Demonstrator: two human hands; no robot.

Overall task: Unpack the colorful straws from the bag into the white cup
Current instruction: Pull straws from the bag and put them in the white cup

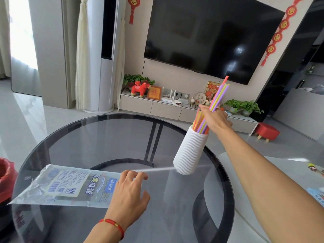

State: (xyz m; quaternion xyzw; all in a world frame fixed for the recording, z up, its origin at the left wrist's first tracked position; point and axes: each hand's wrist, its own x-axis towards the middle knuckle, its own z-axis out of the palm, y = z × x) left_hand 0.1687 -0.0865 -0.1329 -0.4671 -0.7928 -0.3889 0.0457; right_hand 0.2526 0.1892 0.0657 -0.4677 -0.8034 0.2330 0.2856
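A tall ribbed white cup (190,151) stands on the round glass table (108,137), right of centre. A bundle of colourful straws (218,96) sticks out of its mouth, lower ends inside the cup. My right hand (215,119) is closed around the bundle just above the rim. The flat clear plastic bag (64,186), printed with a blue and white label, lies on the table at the left and looks empty. My left hand (130,192) rests at the bag's right end, fingers spread, touching or hovering over its edge.
A red bin (6,178) sits at the table's left edge. Behind the table are a TV cabinet with ornaments and plants (157,102) and a red stool (267,131). Printed paper (317,188) lies on a white surface at the right.
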